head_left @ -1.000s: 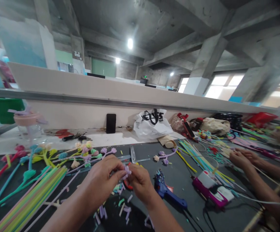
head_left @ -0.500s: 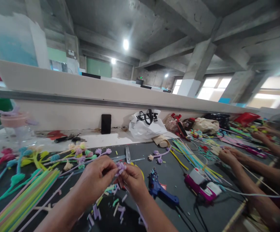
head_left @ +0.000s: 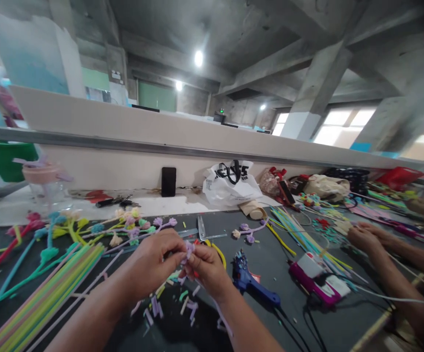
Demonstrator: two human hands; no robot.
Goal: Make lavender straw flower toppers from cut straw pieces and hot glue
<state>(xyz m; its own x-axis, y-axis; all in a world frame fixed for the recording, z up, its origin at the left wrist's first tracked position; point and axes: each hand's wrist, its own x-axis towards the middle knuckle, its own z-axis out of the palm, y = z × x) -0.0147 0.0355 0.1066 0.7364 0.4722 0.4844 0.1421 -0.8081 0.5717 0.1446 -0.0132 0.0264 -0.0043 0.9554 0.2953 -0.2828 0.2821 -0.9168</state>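
A small lilac pipe-cleaner flower (head_left: 189, 248) is pinched between my two hands, above the dark table. My left hand (head_left: 159, 259) grips its left side with thumb and fingertips. From the right, my right hand (head_left: 209, 270) closes on it, and a lilac stem (head_left: 223, 318) hangs below that palm. Short cut lilac pieces (head_left: 155, 307) lie scattered beneath the hands. Just behind them are scissors (head_left: 201, 229), their yellow-and-red handles partly covered by my right hand. A blue glue gun (head_left: 254, 284) rests to the right.
Bundled pipe cleaners (head_left: 56, 293) and finished coloured flowers (head_left: 124, 225) lie left. A purple-and-white device (head_left: 318, 281) with cables sits right, near a co-worker's hands (head_left: 368, 237). Along the partition stand a phone (head_left: 168, 182), a white bag (head_left: 230, 183) and a pink-lidded cup (head_left: 42, 178).
The camera view has turned slightly left, so the scene sits farther right. Both hands still hold the lilac flower, with the fingers slightly shifted around it.
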